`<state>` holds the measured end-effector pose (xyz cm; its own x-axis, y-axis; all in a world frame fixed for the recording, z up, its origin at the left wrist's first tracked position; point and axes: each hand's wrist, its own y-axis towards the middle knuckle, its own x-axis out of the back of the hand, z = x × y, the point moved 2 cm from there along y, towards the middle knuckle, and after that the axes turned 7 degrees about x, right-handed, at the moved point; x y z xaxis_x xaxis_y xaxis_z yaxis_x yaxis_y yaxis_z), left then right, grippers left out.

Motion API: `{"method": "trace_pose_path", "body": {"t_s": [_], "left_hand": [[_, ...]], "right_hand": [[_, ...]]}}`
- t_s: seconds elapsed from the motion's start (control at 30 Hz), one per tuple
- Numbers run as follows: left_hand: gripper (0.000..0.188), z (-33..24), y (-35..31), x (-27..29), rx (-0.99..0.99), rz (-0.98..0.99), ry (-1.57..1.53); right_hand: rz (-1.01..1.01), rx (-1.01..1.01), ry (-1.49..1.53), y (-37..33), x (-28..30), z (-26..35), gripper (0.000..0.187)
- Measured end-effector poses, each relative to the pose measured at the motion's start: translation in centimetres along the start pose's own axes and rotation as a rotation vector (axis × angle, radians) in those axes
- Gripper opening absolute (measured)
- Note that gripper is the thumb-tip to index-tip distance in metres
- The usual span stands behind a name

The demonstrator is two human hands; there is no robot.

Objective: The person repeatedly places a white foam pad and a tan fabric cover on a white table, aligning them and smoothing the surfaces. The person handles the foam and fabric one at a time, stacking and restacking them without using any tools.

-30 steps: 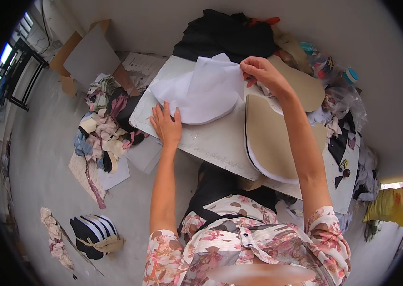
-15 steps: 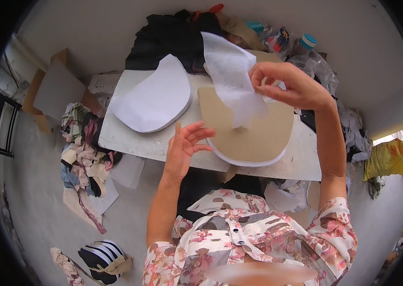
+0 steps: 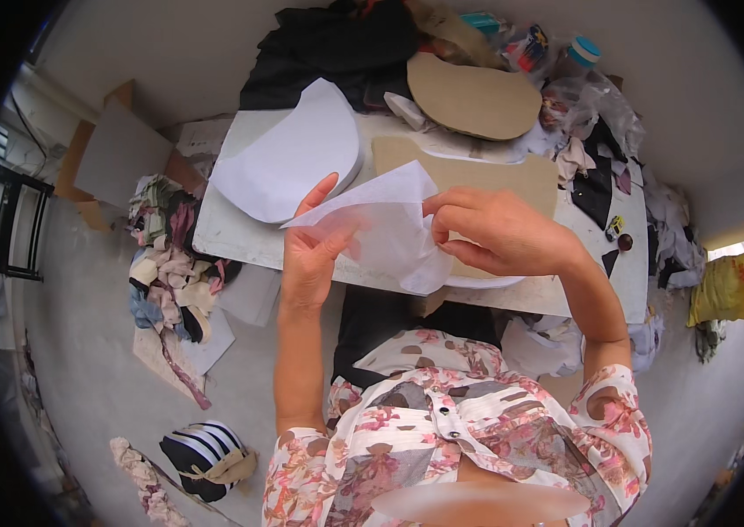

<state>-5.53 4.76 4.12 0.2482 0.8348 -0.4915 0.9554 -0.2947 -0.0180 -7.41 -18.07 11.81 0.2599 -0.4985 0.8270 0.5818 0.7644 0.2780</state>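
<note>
Head view. Since half a second ago the thin translucent white sheet (image 3: 389, 224) has come down from the raised right hand (image 3: 499, 233) to sit between both hands, above the near edge of the pale rectangular worktable (image 3: 231, 233). Right hand: fingers clamped on the sheet's right edge. Left hand (image 3: 312, 246): fingers together, flat behind the sheet. On the table: curved white pattern piece (image 3: 297, 154), matte; tan cardboard panel (image 3: 512, 180). Behind: oval brown cardboard shape (image 3: 473, 97); teal-capped container (image 3: 584, 51). On the floor to the left: heap of mixed fabric scraps (image 3: 170, 263).
</note>
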Motion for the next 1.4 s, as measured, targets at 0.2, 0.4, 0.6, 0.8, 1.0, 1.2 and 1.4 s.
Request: {"method": "trace_pose_path", "body": {"t_s": [0.2, 0.4, 0.6, 0.8, 1.0, 1.2, 1.4], "left_hand": [[0.017, -4.3, -0.8, 1.0, -0.340, -0.269, 0.317], [0.012, -11.7, -2.6, -4.0, -0.565, -0.336, 1.056], [0.013, -14.6, -3.6, -6.6, -0.584, -0.304, 1.248], [0.015, -15.7, -5.2, -5.9, -0.529, -0.407, 1.146], [0.015, -15.4, -4.8, -4.9, -0.556, -0.406, 1.099], [0.018, -15.1, -6.7, -1.9, -0.498, -0.396, 0.920], [0.023, -10.1, -6.0, -0.4, -0.535, -0.137, 0.568]], "right_hand": [[0.110, 0.005, 0.013, 1.3, -0.6, 1.1, 0.014], [-0.621, 0.220, -0.047, 6.7, 1.4, 3.5, 0.043], [-0.668, 0.255, -0.190, 10.9, -0.9, 3.0, 0.032], [-0.528, -0.022, 0.000, 8.4, -2.3, -1.4, 0.013], [-0.434, -0.078, 0.361, 5.5, -4.2, -4.2, 0.015], [-0.465, -0.237, 0.669, -0.9, -3.7, -4.7, 0.011], [-0.813, -0.254, 0.972, -11.1, -3.1, -2.6, 0.017]]}}
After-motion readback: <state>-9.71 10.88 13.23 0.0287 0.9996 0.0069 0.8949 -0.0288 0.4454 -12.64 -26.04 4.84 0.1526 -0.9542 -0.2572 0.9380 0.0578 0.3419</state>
